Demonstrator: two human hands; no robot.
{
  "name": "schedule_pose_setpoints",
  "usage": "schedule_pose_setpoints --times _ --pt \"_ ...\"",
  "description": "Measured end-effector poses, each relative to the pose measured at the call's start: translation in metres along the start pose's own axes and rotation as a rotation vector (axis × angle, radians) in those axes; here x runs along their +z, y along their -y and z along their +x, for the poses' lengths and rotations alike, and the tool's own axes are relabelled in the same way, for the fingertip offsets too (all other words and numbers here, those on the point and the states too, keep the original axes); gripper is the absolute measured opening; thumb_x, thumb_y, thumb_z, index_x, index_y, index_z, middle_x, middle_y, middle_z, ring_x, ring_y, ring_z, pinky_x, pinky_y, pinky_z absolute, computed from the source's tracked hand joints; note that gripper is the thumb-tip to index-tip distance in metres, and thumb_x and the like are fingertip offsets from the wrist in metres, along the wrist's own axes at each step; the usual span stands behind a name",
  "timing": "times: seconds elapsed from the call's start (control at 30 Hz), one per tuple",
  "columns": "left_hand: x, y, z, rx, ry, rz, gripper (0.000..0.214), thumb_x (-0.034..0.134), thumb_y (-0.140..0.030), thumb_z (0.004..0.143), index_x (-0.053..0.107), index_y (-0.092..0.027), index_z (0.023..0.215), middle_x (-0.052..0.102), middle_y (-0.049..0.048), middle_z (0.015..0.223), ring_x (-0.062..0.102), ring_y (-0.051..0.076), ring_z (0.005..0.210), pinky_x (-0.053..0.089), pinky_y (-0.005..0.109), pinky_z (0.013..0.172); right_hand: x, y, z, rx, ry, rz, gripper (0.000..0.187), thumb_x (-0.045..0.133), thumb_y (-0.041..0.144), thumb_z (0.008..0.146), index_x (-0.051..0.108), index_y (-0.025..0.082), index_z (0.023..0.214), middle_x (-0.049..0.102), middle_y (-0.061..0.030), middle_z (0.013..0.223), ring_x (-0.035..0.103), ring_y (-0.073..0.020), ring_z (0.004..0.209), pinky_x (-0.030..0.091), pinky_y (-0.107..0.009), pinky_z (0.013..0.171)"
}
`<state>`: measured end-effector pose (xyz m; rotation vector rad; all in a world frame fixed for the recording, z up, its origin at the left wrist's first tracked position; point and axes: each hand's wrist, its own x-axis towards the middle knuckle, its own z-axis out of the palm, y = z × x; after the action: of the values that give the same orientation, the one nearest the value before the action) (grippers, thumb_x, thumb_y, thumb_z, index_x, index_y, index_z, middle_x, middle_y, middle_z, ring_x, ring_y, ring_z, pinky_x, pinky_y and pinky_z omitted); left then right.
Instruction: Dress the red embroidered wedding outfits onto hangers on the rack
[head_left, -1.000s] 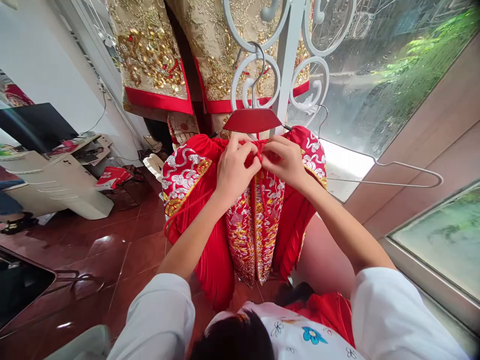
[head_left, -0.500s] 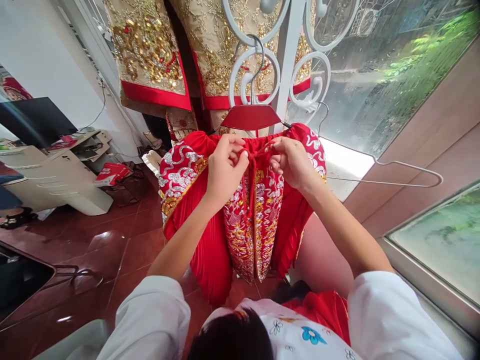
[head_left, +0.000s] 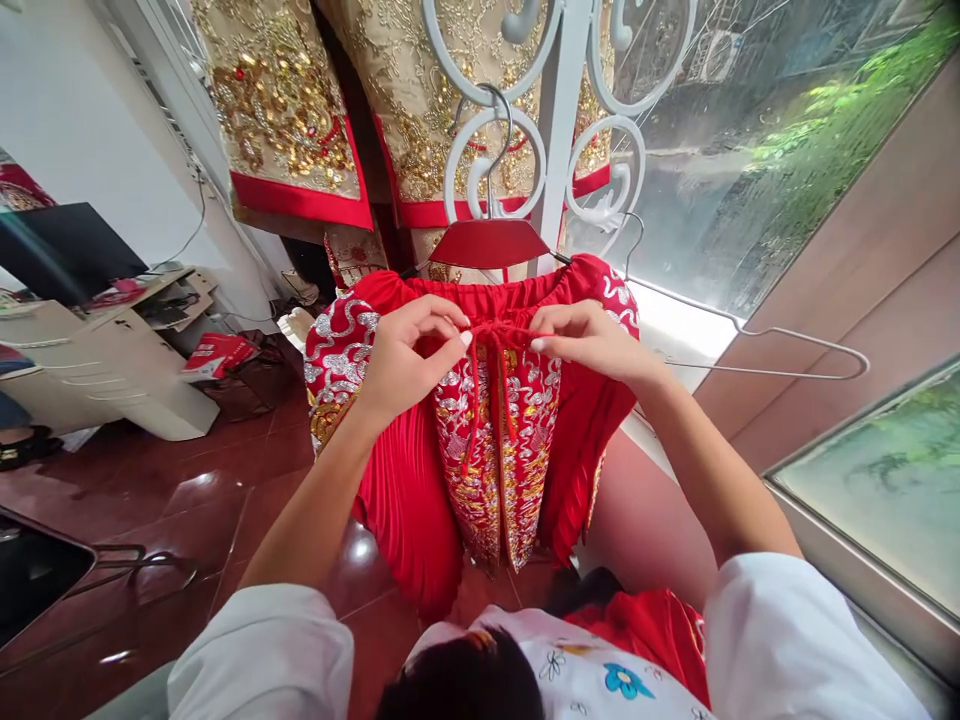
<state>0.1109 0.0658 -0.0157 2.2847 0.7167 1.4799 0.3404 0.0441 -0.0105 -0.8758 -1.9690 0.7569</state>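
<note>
A red embroidered skirt (head_left: 390,480) with silver and gold patterns hangs in front of me from a red hanger (head_left: 489,243). At the middle of its gathered waistband, a red drawstring (head_left: 493,328) is tied in a bow, its loose ends hanging down the front. My left hand (head_left: 416,350) pinches the bow's left loop between thumb and fingers. On the other side, my right hand (head_left: 589,335) pinches the right loop. The string stretches between both hands.
A white scrollwork metal rack (head_left: 555,130) holds the hanger, with gold-beaded garments (head_left: 292,110) behind it. To the right, a bare wire hanger (head_left: 795,340) juts out beside the window. A desk with a monitor (head_left: 71,255) stands at left.
My hands have moved apart, drawing the bow's loops outward from the knot. The view has shifted slightly, so the hanger and skirt appear a bit lower and farther left.
</note>
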Motion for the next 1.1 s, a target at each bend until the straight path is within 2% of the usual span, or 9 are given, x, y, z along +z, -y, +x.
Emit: schedule_pose_setpoints --times 0.1,0.27,0.37,0.47,0.63,0.77,0.9,1.0,1.1 --pt "0.002 0.002 0.004 0.003 -0.05 -0.083 0.011 0.061 -0.026 0.075 0.057 -0.021 0.083 0.058 -0.0024 0.058 0.053 0.011 0.05 0.042 0.024 0.049 -0.006 0.002 0.0 0.042 -0.155 0.224 0.039 0.061 0.039 0.076 0.04 0.018 0.05 0.039 0.0032 0.05 0.034 -0.0068 0.047 0.026 -0.023 0.044" --pt "-0.012 0.017 0.001 0.102 -0.13 0.211 0.008 0.067 -0.023 0.072 0.059 -0.022 0.076 0.043 -0.0073 0.046 0.038 0.007 0.041 0.033 0.023 0.045 -0.014 -0.001 -0.002 0.147 -0.287 0.113 0.047 0.069 0.04 0.071 0.035 0.019 0.045 0.03 0.0047 0.044 0.022 -0.0054 0.042 0.015 -0.023 0.04" --pt "-0.013 0.016 -0.005 0.127 -0.092 0.134 0.006 0.066 -0.024 0.074 0.062 -0.022 0.078 0.05 -0.005 0.052 0.044 0.008 0.045 0.037 0.024 0.047 -0.011 -0.004 0.001 0.074 -0.341 0.146 0.039 0.067 0.042 0.072 0.043 0.018 0.052 0.041 0.0019 0.053 0.032 -0.0066 0.048 0.025 -0.023 0.043" --pt "-0.002 0.01 -0.006 0.12 -0.163 -0.174 0.01 0.064 -0.031 0.077 0.06 -0.024 0.082 0.056 -0.0025 0.062 0.049 0.008 0.049 0.039 0.023 0.046 -0.003 -0.004 0.007 -0.029 -0.398 0.219 0.031 0.056 0.046 0.08 0.051 0.019 0.066 0.053 -0.002 0.072 0.049 -0.0104 0.065 0.043 -0.025 0.058" --pt "0.016 0.004 0.006 0.043 -0.301 -0.376 0.014 0.059 -0.037 0.081 0.052 -0.025 0.078 0.041 -0.0052 0.055 0.034 0.006 0.04 0.032 0.024 0.041 0.012 -0.001 0.017 -0.055 -0.465 0.272 0.038 0.035 0.053 0.092 0.054 0.021 0.085 0.048 -0.0033 0.07 0.055 -0.0157 0.079 0.047 -0.033 0.07" --pt "0.006 0.01 0.008 0.013 -0.381 -0.239 0.012 0.062 -0.027 0.077 0.052 -0.025 0.084 0.036 -0.0066 0.052 0.031 0.007 0.039 0.026 0.024 0.04 0.009 -0.01 0.023 -0.069 -0.516 0.216 0.043 0.034 0.06 0.09 0.05 0.023 0.079 0.031 0.0018 0.058 0.042 -0.0128 0.056 0.046 -0.031 0.063" --pt "-0.007 0.024 -0.002 -0.037 -0.316 -0.064 0.014 0.062 -0.022 0.076 0.051 -0.024 0.085 0.036 -0.0074 0.049 0.033 0.007 0.039 0.023 0.024 0.04 0.002 -0.022 0.026 -0.083 -0.51 0.225 0.043 0.037 0.062 0.087 0.044 0.023 0.069 0.021 0.0049 0.054 0.027 -0.0109 0.047 0.043 -0.03 0.056" --pt "-0.01 0.031 -0.01 -0.037 -0.325 0.042 0.009 0.058 -0.021 0.079 0.053 -0.024 0.085 0.035 -0.0072 0.05 0.033 0.007 0.04 0.025 0.024 0.041 0.0 -0.026 0.023 -0.092 -0.544 0.275 0.041 0.039 0.058 0.087 0.042 0.022 0.066 0.026 0.0043 0.053 0.032 -0.0109 0.048 0.043 -0.029 0.057" --pt "-0.013 0.029 -0.015 0.035 -0.305 0.193 0.005 0.058 -0.02 0.079 0.057 -0.024 0.082 0.042 -0.0049 0.054 0.041 0.009 0.047 0.035 0.025 0.048 0.003 -0.025 0.011 -0.113 -0.613 0.22 0.034 0.043 0.051 0.087 0.047 0.022 0.07 0.044 0.0005 0.061 0.047 -0.0123 0.058 0.044 -0.029 0.06"
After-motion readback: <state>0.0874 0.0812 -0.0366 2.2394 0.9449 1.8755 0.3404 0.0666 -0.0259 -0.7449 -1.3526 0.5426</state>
